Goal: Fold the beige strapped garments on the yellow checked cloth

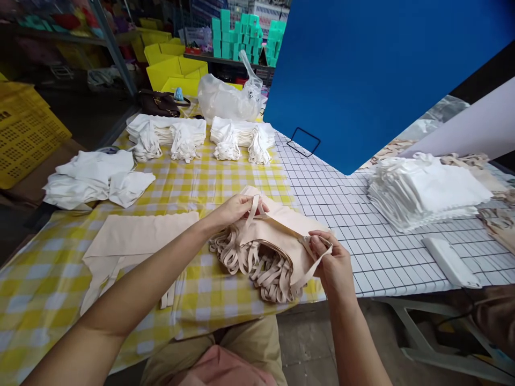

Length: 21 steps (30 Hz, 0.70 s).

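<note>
A stack of beige strappy tops [273, 233] lies in front of me, its many looped straps hanging bunched towards my side. On its upper left, my left hand [235, 210] pinches one strap of the uppermost top. My right hand [330, 260] grips the other strap at the stack's right edge, fingers closed around it. Between the two hands the top's upper edge is stretched fairly taut. Left of the stack, partly behind my left forearm, a single beige top [137, 234] is spread flat with its straps towards me.
Folded white garments [167, 131] with bunched straps line the table's back. A loose white heap [96, 174] sits at left, a white stack [426, 187] at right near a white device [450, 262]. A large blue panel [362, 80] slants over the grid cloth. A plastic bag [229, 99] stands behind.
</note>
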### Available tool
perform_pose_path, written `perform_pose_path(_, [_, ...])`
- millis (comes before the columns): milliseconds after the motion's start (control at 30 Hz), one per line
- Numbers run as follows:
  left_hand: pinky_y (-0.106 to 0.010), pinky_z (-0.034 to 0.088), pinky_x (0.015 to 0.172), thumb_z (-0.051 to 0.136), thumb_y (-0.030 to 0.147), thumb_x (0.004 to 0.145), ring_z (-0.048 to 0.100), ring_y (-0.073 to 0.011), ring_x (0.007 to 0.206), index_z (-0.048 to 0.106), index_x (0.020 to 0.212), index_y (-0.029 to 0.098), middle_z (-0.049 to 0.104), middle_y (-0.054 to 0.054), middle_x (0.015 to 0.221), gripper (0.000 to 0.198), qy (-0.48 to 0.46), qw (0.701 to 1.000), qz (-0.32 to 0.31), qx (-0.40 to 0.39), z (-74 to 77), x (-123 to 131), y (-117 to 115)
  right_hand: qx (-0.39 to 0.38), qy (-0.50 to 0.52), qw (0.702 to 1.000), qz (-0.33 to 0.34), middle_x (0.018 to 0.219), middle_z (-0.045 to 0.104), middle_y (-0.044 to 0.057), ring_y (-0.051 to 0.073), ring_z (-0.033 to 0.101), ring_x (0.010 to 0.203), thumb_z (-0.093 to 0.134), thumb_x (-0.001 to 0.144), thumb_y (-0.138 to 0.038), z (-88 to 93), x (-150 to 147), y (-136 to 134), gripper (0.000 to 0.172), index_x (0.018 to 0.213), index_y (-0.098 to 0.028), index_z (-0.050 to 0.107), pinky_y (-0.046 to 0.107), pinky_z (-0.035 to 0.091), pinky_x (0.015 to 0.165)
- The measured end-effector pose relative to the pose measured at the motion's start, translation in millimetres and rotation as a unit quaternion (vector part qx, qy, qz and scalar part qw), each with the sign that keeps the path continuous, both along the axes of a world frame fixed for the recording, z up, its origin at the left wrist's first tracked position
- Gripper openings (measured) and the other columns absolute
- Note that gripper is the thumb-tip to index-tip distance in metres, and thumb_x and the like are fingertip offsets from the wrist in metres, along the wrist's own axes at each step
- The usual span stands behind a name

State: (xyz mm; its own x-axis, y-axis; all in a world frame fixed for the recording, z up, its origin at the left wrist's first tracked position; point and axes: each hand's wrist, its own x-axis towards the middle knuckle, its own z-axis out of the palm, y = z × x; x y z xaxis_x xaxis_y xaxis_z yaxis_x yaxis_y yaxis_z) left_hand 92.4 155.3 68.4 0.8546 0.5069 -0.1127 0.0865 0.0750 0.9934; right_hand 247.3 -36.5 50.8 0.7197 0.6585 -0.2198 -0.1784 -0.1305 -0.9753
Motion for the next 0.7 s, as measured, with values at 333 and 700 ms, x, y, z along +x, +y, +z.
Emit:
perform_pose_path(333, [-0.024, 0.042, 0.061, 0.054, 0.041, 0.08, 0.057, -0.0124, 0.067, 0.055, 0.116, 0.014, 0.063, -0.004, 0.074, 0.045, -0.036, 0.991, 0.024, -0.125, -7.7, -51, -33, 0.019, -0.068, 0.996, 0.049, 0.073, 0.058, 0.001, 0.012, 0.052, 0.062, 0.068, 0.071, -0.039, -0.3, -9, -29, 0.033, 0.097, -0.022, 0.057, 0.022, 0.043, 0.054])
perform_pose_path(700, [-0.026, 0.042, 0.067, 0.054, 0.034, 0.08, 0.06, -0.0154, 0.071, 0.045, 0.126, 0.012, 0.068, -0.006, 0.077, 0.051, -0.037, 0.98, 0.046, -0.189, -15.9, -83, -58, -0.061, -0.139, 0.981, 0.118, 0.068, 0.062, 0.003, 0.013, 0.05, 0.06, 0.054, 0.08, -0.046, -15.3, -32, -66, 0.03, 0.083, -0.018, 0.065, 0.024, 0.041, 0.054])
